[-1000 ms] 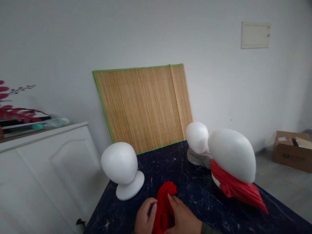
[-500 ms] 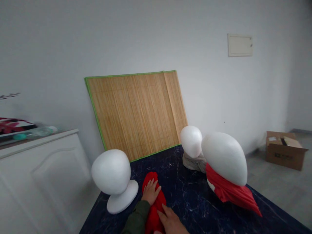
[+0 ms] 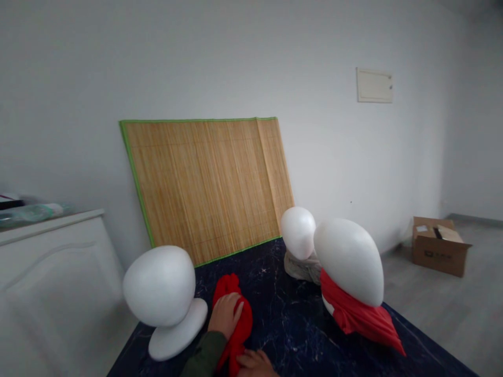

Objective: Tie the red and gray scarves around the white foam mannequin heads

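Observation:
A crumpled red cloth (image 3: 231, 309) lies on the dark marbled table (image 3: 291, 335) near its front edge. My left hand (image 3: 225, 316) rests flat on the cloth, fingers together and stretched out. My right hand (image 3: 255, 362) shows only partly at the bottom edge, fingertips touching the cloth's near end. A bare white foam head (image 3: 161, 293) stands just left of my left hand. Another foam head (image 3: 349, 262) at the right wears a red cloth (image 3: 357, 317) round its neck. A smaller foam head (image 3: 297, 233) behind it has a beige cloth (image 3: 301, 267) at its base.
A bamboo mat with green edging (image 3: 208, 183) leans against the white wall behind the table. A white cabinet (image 3: 51, 283) stands at the left with items on top. A cardboard box (image 3: 438, 252) sits on the grey floor at the far right.
My left hand has moved from gripping the cloth's side to lying flat on top of it. My right hand has slid down toward the frame's bottom. The camera has turned right.

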Demonstrator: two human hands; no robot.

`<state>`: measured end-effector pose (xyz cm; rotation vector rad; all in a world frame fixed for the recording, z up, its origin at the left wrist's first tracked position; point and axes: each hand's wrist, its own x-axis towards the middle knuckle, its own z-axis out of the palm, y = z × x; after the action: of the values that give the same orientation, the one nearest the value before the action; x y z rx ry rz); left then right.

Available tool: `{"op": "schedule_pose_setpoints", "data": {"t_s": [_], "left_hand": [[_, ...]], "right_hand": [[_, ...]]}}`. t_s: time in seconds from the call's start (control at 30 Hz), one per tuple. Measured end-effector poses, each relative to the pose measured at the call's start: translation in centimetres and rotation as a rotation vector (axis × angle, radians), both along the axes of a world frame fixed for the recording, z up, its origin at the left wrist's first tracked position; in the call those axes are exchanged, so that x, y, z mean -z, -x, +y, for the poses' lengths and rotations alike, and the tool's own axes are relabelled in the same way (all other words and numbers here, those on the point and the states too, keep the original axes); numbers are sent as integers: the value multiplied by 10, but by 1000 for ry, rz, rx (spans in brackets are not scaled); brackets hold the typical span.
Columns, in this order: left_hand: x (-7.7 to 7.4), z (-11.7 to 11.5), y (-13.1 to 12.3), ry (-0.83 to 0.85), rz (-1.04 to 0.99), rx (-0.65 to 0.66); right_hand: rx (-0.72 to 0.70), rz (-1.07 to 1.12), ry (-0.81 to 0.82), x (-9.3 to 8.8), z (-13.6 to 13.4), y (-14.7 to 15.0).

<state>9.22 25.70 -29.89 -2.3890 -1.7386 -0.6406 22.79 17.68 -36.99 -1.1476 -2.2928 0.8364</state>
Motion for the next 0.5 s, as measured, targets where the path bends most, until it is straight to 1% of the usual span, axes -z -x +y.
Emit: {"op": "schedule_pose_setpoints", "data": {"t_s": [0.13, 0.17, 0.23, 0.3, 0.4, 0.43, 0.5], "left_hand": [[6, -58, 0, 37, -11, 41], [8, -69, 2, 36, -18, 52], [10, -88, 7, 29, -52, 74], [10, -101, 12, 26, -129, 57], [9, -116, 14, 61, -290, -51], [9, -120, 13, 83, -331, -65], [9, -126, 10, 125, -363, -40]], "right_hand": [[1, 124, -77, -20, -17, -14], [4, 167, -97, -25, -22, -18], [52, 249, -124, -33, -29, -24], [123, 302, -139, -41, -34, -28], [208, 366, -162, -52, -39, -34], [211, 393, -174, -56, -42, -37], [152, 438, -184, -62, -49, -42]]}}
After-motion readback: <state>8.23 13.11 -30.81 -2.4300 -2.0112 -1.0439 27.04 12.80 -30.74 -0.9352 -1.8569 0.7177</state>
